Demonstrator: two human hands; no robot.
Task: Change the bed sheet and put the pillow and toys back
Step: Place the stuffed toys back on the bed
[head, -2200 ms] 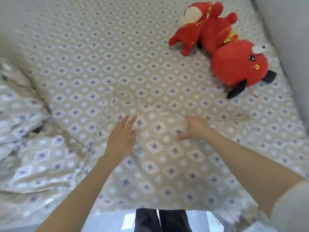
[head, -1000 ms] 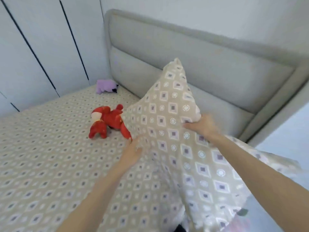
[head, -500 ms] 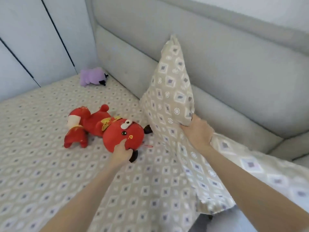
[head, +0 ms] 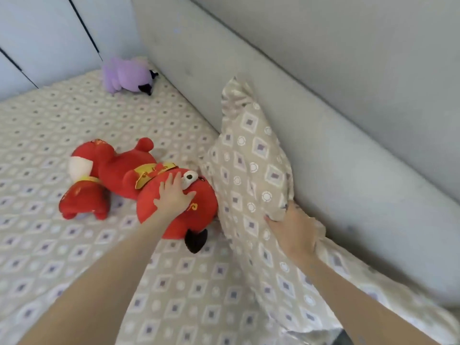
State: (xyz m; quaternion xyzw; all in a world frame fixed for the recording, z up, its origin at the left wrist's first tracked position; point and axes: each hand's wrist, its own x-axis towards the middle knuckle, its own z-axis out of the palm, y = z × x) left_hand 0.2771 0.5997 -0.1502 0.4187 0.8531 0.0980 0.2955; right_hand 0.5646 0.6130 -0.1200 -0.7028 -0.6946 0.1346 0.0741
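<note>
Grey padded headboard [head: 323, 95] and pale wall panels [head: 37, 33] frame a bed dressed in a beige diamond-print sheet [head: 74, 257], seen from the head camera. A person's right hand [head: 292, 227] grips a matching pillow [head: 249, 158] by its near edge, fingers curled into the fabric. It props the pillow on end against the headboard just beyond the knuckles, and the forearm reaches in from the lower right.

To the left of that hand, touching the pillow's face, a red plush toy [head: 117, 168] lies on its side on the sheet. The left hand [head: 174, 195] rests on the toy's round head, palm down, fingers spread and straight, grasping nothing; its arm stretches in from the lower left. Well beyond the left hand, in the far corner by the headboard, lies a purple plush toy [head: 127, 75].

Pillow and toys look light, soft and squashy, unlikely to slip or break. The pillow should handle best pinched at a corner or seam. The red toy is better scooped around its body or neck than pushed with a flat palm.
</note>
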